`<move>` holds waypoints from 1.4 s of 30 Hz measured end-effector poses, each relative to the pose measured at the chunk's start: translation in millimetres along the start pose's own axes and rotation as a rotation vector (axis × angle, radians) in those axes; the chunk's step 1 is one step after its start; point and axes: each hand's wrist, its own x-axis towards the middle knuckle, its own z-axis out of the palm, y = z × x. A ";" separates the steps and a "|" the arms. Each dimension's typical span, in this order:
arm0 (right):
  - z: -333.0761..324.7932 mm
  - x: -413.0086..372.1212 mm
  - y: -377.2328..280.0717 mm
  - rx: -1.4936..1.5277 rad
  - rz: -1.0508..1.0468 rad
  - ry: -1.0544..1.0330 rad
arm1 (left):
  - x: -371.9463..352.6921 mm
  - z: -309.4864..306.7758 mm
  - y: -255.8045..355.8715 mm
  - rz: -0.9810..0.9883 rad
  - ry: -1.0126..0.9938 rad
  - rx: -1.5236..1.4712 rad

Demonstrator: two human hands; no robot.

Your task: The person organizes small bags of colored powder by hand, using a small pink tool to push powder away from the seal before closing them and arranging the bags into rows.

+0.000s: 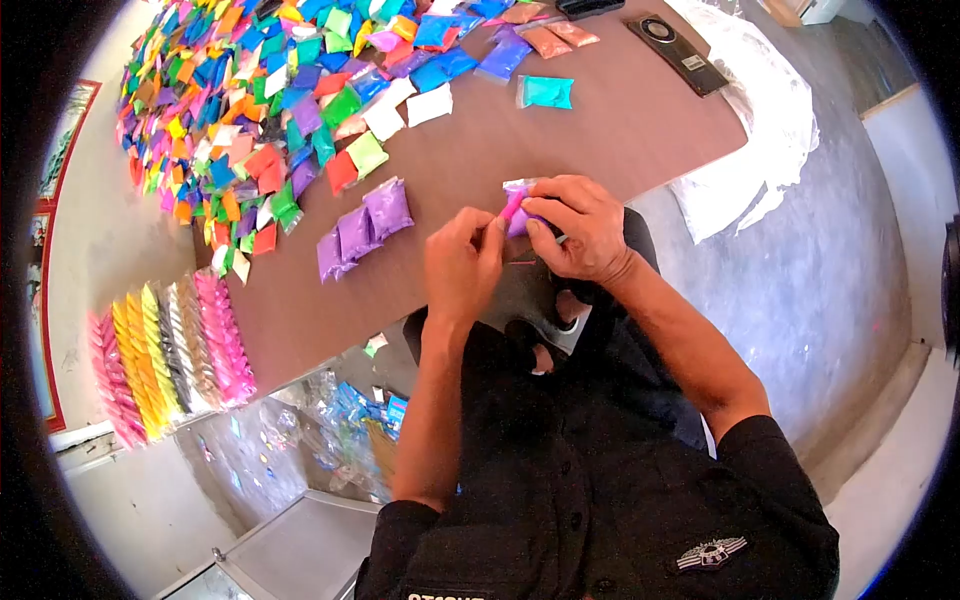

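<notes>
Purple packet [517,226]: held up between the two hands, just off the near edge of the desk [600,130]. A narrow magenta strip [514,205] lies across it, long axis slanting from lower left to upper right in the head view (pen, clip or folded edge, too small to tell).

Left grip [463,260]: thumb and finger pinched together at the strip's lower-left end. Right grip [583,230]: fingers curled over the upper-right end, thumb below, gap narrow, packet held. Both in contact; the right covers more, so it is the nearer. From the left grip the packet lies directly rightward.

Outward: three purple packets [355,233] side by side on the desk, left of the hands; a teal packet [546,92] beyond; a heap of coloured packets [250,100] at far left; a phone [678,55] near the far right corner.
</notes>
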 end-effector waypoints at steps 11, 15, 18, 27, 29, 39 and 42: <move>-2.4 2.2 -1.7 0.022 0.051 -0.027 | -4.4 -3.6 9.8 -0.068 0.098 -0.087; 2.2 3.5 -2.5 0.019 0.063 -0.005 | -28.5 4.3 13.3 -0.054 0.088 -0.047; 1.9 3.7 -3.6 -0.010 0.065 -0.004 | -19.1 8.6 -2.3 0.034 0.165 0.044; 5.2 4.4 -5.1 -0.051 0.106 0.000 | -28.4 7.2 5.6 0.184 0.233 0.042; 6.9 4.5 -5.4 -0.046 0.120 0.004 | -31.4 11.2 5.6 0.183 0.205 0.073; 7.3 7.2 -6.1 -0.048 0.115 0.013 | -26.2 -0.4 2.6 0.129 0.224 0.190; 5.5 6.7 -7.4 -0.033 0.128 -0.007 | -34.6 10.4 7.1 0.191 0.193 0.143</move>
